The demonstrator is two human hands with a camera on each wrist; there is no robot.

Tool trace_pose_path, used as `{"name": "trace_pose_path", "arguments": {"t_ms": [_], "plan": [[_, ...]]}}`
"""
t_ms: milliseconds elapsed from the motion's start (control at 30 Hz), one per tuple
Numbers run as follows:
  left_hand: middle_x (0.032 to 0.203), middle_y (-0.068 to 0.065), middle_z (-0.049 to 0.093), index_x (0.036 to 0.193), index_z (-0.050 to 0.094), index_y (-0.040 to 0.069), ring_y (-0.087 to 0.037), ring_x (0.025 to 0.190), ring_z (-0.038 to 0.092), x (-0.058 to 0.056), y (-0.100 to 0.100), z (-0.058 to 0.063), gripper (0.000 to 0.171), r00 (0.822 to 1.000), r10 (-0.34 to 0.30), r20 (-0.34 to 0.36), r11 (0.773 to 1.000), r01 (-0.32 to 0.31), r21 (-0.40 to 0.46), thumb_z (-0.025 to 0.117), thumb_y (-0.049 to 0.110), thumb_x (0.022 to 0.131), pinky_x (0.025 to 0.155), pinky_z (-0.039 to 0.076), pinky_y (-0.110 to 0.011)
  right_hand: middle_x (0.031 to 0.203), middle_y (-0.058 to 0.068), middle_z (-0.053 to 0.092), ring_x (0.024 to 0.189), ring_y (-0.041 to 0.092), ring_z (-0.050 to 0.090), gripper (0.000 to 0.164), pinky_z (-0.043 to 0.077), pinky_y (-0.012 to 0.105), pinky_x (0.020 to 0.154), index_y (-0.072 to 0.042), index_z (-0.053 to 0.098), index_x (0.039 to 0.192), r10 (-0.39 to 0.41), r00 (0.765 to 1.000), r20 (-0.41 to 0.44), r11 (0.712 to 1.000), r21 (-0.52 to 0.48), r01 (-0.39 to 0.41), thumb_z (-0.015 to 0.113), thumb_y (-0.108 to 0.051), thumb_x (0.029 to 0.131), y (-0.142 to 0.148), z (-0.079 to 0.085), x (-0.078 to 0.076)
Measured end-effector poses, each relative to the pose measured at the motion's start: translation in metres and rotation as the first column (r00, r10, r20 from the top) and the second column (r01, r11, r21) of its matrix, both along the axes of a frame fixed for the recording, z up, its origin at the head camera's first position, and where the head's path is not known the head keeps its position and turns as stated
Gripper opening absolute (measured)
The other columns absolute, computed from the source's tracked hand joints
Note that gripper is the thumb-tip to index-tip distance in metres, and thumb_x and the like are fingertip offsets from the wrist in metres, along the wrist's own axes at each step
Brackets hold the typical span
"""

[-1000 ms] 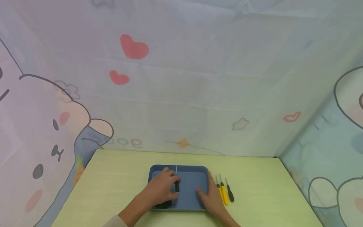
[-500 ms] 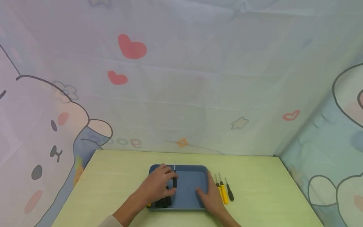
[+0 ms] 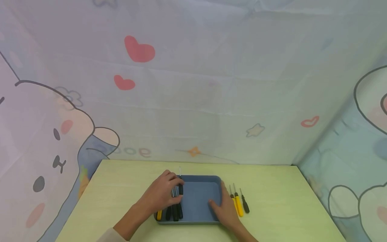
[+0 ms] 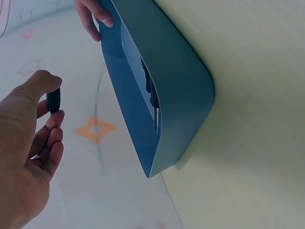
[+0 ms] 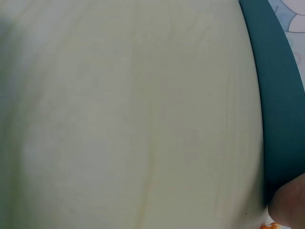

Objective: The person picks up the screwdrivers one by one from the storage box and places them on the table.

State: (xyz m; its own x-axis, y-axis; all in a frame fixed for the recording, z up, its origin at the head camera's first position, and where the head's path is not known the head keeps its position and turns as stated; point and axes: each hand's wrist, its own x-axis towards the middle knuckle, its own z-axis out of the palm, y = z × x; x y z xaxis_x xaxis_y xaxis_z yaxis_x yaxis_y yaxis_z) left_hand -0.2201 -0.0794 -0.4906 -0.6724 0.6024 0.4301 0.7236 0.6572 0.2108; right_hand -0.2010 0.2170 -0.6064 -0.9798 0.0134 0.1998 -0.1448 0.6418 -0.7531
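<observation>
My left hand [image 3: 160,191] pinches a black-handled screwdriver [image 3: 180,189] over the left part of a blue-grey tray [image 3: 201,201], its thin metal tip pointing up and away. In the left wrist view the black handle [image 4: 54,101] sits between thumb and fingertips, apart from the tray. Inside the tray's left end lie a yellow-handled screwdriver [image 3: 159,215] and several black-handled ones [image 3: 175,213], partly hidden by the left hand. My right hand [image 3: 226,209] grips the tray's right wall, thumb inside and fingers outside.
On the table [image 3: 281,201], right of the right hand, lie two yellow-handled screwdrivers [image 3: 238,205], one partly covered, and a black-handled screwdriver [image 3: 245,205]. A printed cloth backdrop [image 3: 193,84] rises behind the table.
My left hand has moved left and slightly away from me with the screwdriver, uncovering more of the screwdrivers in the tray. The right hand keeps its place on the tray.
</observation>
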Motion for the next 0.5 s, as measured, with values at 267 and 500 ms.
{"name": "trace_pose_path", "arguments": {"t_ms": [267,500], "plan": [[0.106,0.005,0.066,0.113,0.076,0.02,-0.015,0.099,0.055,-0.001,-0.009,0.004,0.032,0.999,0.033,0.013,0.999,-0.032,-0.004,0.089,0.031,0.086,0.082,0.055,-0.033,0.165,0.028,0.037,0.148,0.046,0.042,0.091,0.035,0.06,0.12,0.004,0.023,0.166,0.002,1.0,0.02,1.0,-0.011,-0.002,0.075,-0.027,0.097,-0.001,0.002,0.001],[0.108,0.006,0.066,0.113,0.076,0.019,-0.015,0.1,0.054,-0.001,-0.017,0.006,0.033,0.999,0.044,0.022,0.999,-0.044,0.008,0.09,0.028,0.085,0.082,0.056,-0.034,0.165,0.028,0.036,0.149,0.045,0.041,0.091,0.034,0.059,0.121,0.004,0.023,0.166,0.0,1.0,0.02,1.0,-0.005,0.0,0.075,-0.028,0.098,-0.001,0.001,0.0]]}}
